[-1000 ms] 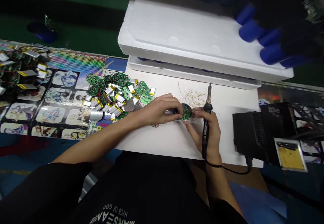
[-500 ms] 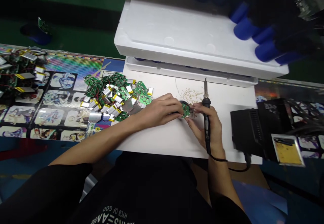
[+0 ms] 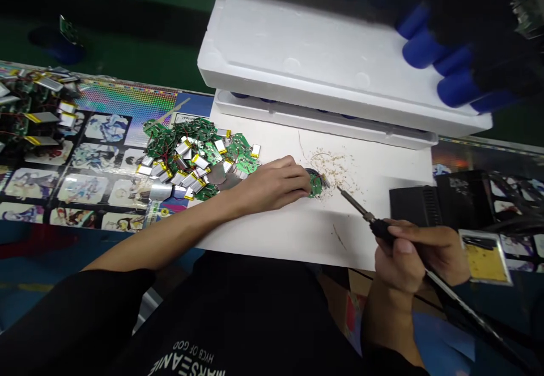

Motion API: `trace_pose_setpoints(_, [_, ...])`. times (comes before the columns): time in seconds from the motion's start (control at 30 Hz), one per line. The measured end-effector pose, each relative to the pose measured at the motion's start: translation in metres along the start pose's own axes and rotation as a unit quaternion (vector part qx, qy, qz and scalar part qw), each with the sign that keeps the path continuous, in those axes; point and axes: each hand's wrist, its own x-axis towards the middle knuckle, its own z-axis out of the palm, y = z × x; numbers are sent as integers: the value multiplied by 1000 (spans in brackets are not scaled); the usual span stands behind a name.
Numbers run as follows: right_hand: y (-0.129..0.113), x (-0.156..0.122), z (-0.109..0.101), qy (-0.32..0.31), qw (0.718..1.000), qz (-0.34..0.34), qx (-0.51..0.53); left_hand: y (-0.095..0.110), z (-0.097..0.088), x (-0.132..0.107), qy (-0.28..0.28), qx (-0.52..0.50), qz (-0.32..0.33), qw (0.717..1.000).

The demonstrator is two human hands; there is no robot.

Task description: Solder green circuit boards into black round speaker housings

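My left hand (image 3: 284, 183) is closed on the left edge of a small green circuit board (image 3: 315, 186), just above the white work surface; its fingertips are partly hidden. A dark round rim shows behind the board, and a small silvery part sits at its right edge. My right hand (image 3: 419, 251) grips a soldering iron (image 3: 378, 226) by its black handle, with the thumb and index finger forward. The iron's tip points up and left, a short way right of the board and apart from it. Tan crumbs (image 3: 335, 166) lie scattered around the board.
Left of my hand is a heap of green boards with silver battery packs (image 3: 191, 161); another such pile (image 3: 34, 110) lies farther left. White foam trays (image 3: 297, 76) with blue cylinders (image 3: 425, 47) stand behind. A black box (image 3: 412, 206) and a yellow sponge tray (image 3: 487, 257) are right.
My right hand has left the board and moved right and toward me. The soldering iron has swung from pointing away to pointing left at the board. My left hand stays at the board.
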Motion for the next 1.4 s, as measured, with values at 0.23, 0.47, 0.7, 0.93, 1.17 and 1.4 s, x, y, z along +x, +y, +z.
trace_pose_setpoints(0.23, [-6,1,3,-89,984,-139,-63,0,-1,0,-2,0,-3,1000])
trace_pose_setpoints(0.47, [-21,7,13,-121,974,-160,-102,1,-1,0,-1,-3,-7,1000])
trace_pose_setpoints(0.7, [-24,10,14,-133,972,-164,-104,1,-1,0,-6,-10,-14,1000])
trace_pose_setpoints(0.93, [-27,11,14,-145,968,-167,-115,0,0,0,-7,-7,-13,1000])
trace_pose_setpoints(1.17, [-26,13,15,-155,964,-186,-110,2,1,-1,3,10,-8,1000])
trace_pose_setpoints(1.4, [-21,10,13,-129,972,-164,-104,1,2,-1,15,16,4,1000])
